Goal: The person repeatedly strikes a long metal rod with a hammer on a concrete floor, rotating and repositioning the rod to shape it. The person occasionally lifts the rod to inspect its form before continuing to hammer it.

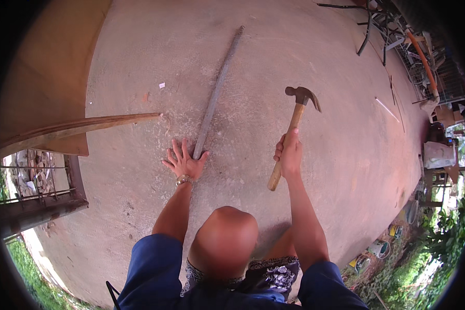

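Note:
My right hand (290, 153) is wrapped round the wooden handle of a claw hammer (296, 117). Its dark metal head points away from me, with the claw curving to the right. My left hand (185, 161) lies with fingers spread on the concrete floor, a watch on its wrist. Between its thumb and index finger is the near end of a long grey metal bar (215, 98); I cannot tell whether the hand presses on it. From there the bar runs away from me, slanting slightly right. The hammer is apart from the bar.
A long wooden strip (113, 120) juts in from the left, beside a brown board (51, 67). A metal grate frame (41, 199) stands at lower left. Scrap metal and pipes (392, 39) pile up at far right. Buckets (380, 249) and plants line the lower right edge.

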`<state>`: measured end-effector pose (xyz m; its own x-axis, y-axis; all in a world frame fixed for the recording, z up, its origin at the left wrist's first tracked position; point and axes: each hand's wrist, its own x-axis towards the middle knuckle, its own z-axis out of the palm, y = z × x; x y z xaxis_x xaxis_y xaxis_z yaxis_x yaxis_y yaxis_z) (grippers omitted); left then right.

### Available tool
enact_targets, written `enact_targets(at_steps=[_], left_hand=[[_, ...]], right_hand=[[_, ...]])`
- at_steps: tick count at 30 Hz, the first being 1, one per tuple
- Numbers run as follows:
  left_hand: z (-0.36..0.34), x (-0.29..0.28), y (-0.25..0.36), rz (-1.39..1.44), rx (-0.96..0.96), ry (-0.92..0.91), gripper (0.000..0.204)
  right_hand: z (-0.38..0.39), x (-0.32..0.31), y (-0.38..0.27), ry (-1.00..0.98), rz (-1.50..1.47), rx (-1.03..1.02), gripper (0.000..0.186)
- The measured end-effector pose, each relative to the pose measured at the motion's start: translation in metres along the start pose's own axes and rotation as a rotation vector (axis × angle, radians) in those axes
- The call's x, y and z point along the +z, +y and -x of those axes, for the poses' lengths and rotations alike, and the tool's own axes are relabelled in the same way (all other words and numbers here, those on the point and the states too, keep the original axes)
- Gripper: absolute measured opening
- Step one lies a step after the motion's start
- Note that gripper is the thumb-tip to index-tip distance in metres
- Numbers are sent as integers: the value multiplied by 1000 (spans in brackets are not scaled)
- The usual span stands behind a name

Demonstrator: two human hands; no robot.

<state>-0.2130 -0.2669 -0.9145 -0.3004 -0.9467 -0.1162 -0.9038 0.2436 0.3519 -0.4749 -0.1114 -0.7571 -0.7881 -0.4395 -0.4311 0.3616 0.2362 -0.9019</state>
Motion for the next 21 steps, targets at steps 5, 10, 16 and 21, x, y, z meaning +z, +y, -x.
enact_targets(at_steps=[5,10,16,21], left_hand=[[153,11,-97,-39,117,152,85],[298,37,-246,-403,133,-278,61],[276,-19,-228,144,145,-184,31],[184,-161,-77,299,266,-194,24]], right_hand=[[116,-72,118,59,53,243,58],[210,-104,222,86,52,421,61],[247,-119,284,96,83,347,64],[237,-116,285,91,-28,272,64]])
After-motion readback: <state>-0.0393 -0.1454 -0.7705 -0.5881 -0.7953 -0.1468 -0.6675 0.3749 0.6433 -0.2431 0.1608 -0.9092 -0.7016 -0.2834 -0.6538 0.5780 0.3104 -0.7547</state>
